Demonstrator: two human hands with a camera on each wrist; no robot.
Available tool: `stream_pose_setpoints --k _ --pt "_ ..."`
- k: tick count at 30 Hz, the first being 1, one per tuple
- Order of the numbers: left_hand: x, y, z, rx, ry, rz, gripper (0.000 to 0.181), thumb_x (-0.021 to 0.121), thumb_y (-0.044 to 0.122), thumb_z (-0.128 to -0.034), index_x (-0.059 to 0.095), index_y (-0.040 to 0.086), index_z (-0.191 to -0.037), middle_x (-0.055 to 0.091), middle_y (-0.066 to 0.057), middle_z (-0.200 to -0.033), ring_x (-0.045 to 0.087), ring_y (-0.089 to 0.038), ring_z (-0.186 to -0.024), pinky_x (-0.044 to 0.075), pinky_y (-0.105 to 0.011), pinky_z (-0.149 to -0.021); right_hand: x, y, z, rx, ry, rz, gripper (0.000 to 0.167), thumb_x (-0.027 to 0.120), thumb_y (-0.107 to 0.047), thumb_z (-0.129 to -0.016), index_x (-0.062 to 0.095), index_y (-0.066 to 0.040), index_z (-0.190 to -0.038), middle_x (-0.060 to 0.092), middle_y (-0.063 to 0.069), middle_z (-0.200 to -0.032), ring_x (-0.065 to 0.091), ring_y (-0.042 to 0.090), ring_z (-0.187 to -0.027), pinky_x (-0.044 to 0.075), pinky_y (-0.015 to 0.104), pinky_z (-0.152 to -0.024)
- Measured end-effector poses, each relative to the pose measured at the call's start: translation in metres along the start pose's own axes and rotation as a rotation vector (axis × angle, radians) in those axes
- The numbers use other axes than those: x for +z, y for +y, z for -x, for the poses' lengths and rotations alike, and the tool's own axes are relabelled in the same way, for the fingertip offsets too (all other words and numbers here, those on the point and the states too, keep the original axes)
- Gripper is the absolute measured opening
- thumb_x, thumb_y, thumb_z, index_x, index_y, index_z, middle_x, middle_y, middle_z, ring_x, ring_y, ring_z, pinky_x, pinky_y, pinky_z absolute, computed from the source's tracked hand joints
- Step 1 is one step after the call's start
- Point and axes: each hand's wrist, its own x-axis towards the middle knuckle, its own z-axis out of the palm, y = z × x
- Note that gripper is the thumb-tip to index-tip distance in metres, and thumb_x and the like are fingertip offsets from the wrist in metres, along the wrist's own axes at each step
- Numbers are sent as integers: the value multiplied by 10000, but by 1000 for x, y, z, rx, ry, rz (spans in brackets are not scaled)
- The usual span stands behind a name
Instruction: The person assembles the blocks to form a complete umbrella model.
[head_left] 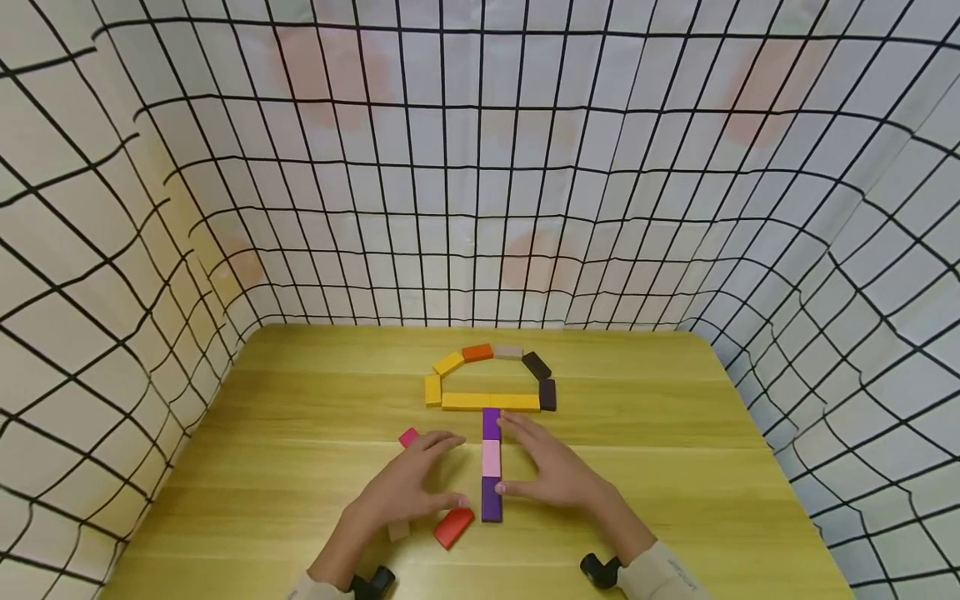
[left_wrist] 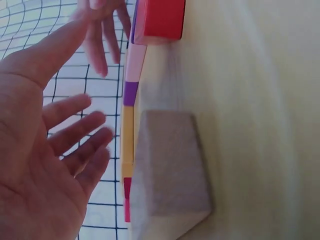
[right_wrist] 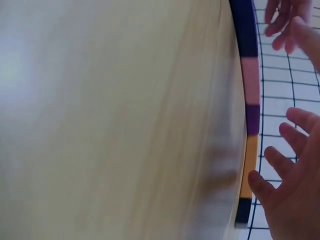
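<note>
A straight column of a purple block [head_left: 491, 423], a light pink block [head_left: 491, 458] and a dark purple block [head_left: 491, 500] lies on the table. Along its right side my right hand [head_left: 558, 467] is spread, thumb and fingers near the column's edge; whether they touch it I cannot tell. Left of the column, my left hand [head_left: 408, 483] hovers with fingers apart and nothing in its grasp. Close to the left thumb lies a red block [head_left: 453, 528]. A greyish-beige block [left_wrist: 172, 165] sits below that hand, and a pinkish-red block [head_left: 408, 437] shows past its fingers.
Beyond the column, two yellow blocks [head_left: 467, 402] form a line under an arch of yellow, orange [head_left: 477, 352], pale [head_left: 508, 352] and dark blocks [head_left: 536, 365]. Black grid netting [head_left: 480, 167] surrounds the back and sides of the wooden table [head_left: 675, 433].
</note>
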Motion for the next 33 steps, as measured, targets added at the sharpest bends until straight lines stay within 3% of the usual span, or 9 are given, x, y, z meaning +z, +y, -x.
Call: stream_pose_setpoints --k 9,12,16,27,33 --pt "14 5 12 -5 -55 28 756 717 650 -872 567 216 -1473 536 0 -1496 540 -232 -1365 467 -502 -1134 13 -4 -3 -20 -26 17 989 621 -761 -867 253 -285 -1651 208 -35 -1725 253 295 -1577 361 611 -1186" --pt "16 5 12 43 -70 27 666 716 579 -913 608 168 -1426 618 14 -1350 608 -153 -1173 535 -389 -1029 16 -4 -4 -21 -17 48 957 600 -753 -886 265 -280 -1648 233 -35 -1717 279 282 -1568 366 578 -1195" --pt "18 6 11 90 -100 45 548 715 487 -951 646 145 -1375 647 46 -1175 568 -53 -922 520 -221 -826 17 -6 -6 -25 -7 58 930 604 -724 -903 290 -257 -1643 262 -24 -1709 297 279 -1561 358 562 -1207" --pt "21 8 13 98 -127 101 388 710 300 -988 679 135 -1338 644 53 -1120 560 -23 -823 489 -152 -704 19 -4 -6 -31 -10 71 901 616 -708 -904 363 -218 -1617 297 -16 -1698 317 292 -1552 368 562 -1203" --pt "22 10 10 103 -127 102 297 694 310 -999 730 133 -1235 635 103 -997 537 16 -786 491 -146 -690 18 -4 -7 -21 -13 68 912 616 -724 -894 359 -235 -1619 298 -29 -1697 315 278 -1554 368 546 -1207"
